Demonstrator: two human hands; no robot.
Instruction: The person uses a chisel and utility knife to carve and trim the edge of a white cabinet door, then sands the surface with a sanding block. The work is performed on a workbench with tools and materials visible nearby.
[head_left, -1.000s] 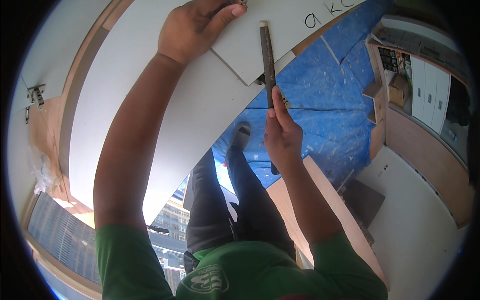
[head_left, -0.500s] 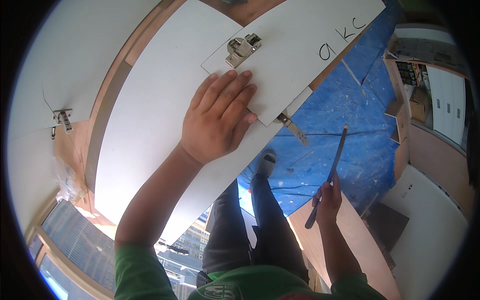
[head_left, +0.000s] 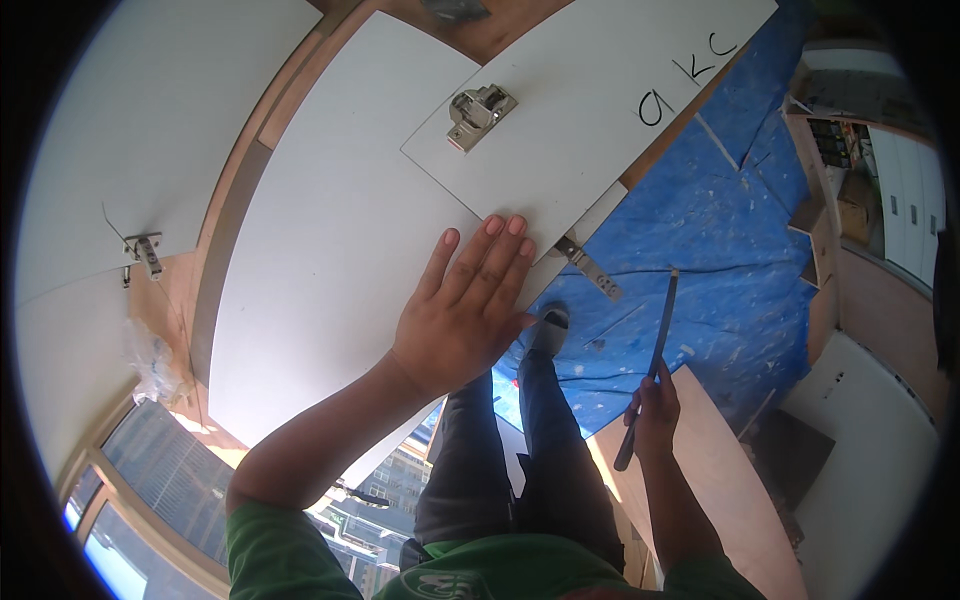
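My left hand (head_left: 460, 315) lies flat on a large white panel (head_left: 310, 240), fingers stretched out across its edge and touching the white board (head_left: 560, 110) that overlaps it. Above my fingertips, a metal cabinet hinge (head_left: 478, 117) sits on that board. Another hinge (head_left: 592, 270) juts out from the panel's right edge, just right of my fingers. In my right hand (head_left: 655, 410), lower right, is a long, slim dark bar (head_left: 664, 320) with a pale tip. It points upward over the blue sheet, apart from the panels; its exact kind I cannot make out.
A blue plastic sheet (head_left: 690, 230) spattered with specks covers the floor to the right. A wooden board (head_left: 710, 460) leans at lower right. At left stand a white panel with a hinge (head_left: 145, 252), a crumpled plastic bag (head_left: 150, 360) and a window (head_left: 160, 480).
My left hand has slid down and to the right over the panel, away from the upper hinge. My right hand still grips the dark bar, whose tip has shifted slightly left and down.
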